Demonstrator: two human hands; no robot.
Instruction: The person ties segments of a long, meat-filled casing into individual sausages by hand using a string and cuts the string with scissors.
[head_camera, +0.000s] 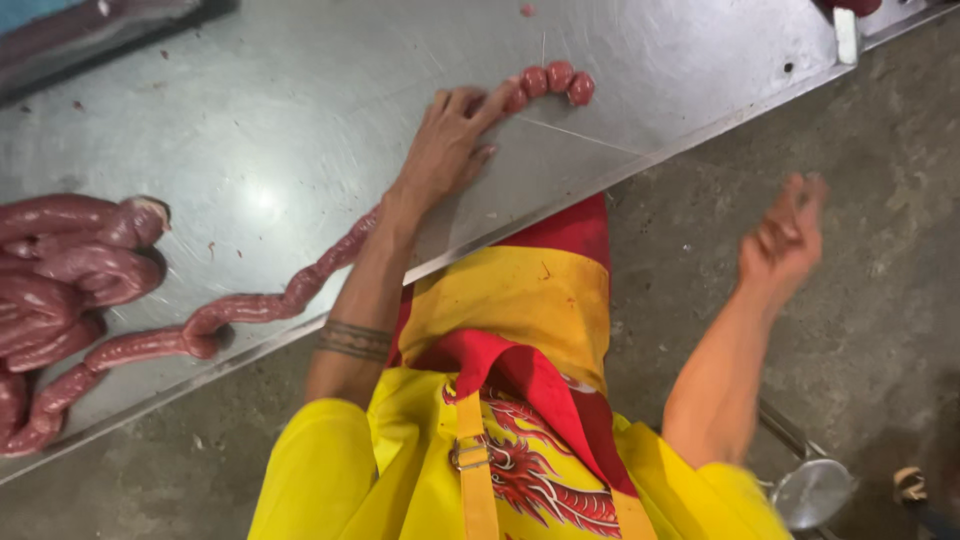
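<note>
A: Two hands in frame. Left hand (450, 140) is upper centre, palm down on the steel surface (300, 110), fingers spread, grip not closed on anything. Fingertips (505, 95) touch the near end of a short run of small round sausage links (550, 82).

B: Rest of the sausage?

A: Long sausage rope (250, 308) runs from under the left wrist down to the lower left, ending in a coiled pile (60, 290) at the left edge. Cannot tell if rope and links are one piece; the hand covers the join.

B: Right hand?

A: Right hand (785, 235) is at right of frame, off the surface, raised over the concrete floor (880, 330). Motion-blurred; fingers look curled, but cannot tell the grip state or whether it holds anything.

B: Anything else?

A: Yellow and red apron (510, 330) at bottom centre. Round metal object (812, 492) lower right, near the floor.
</note>
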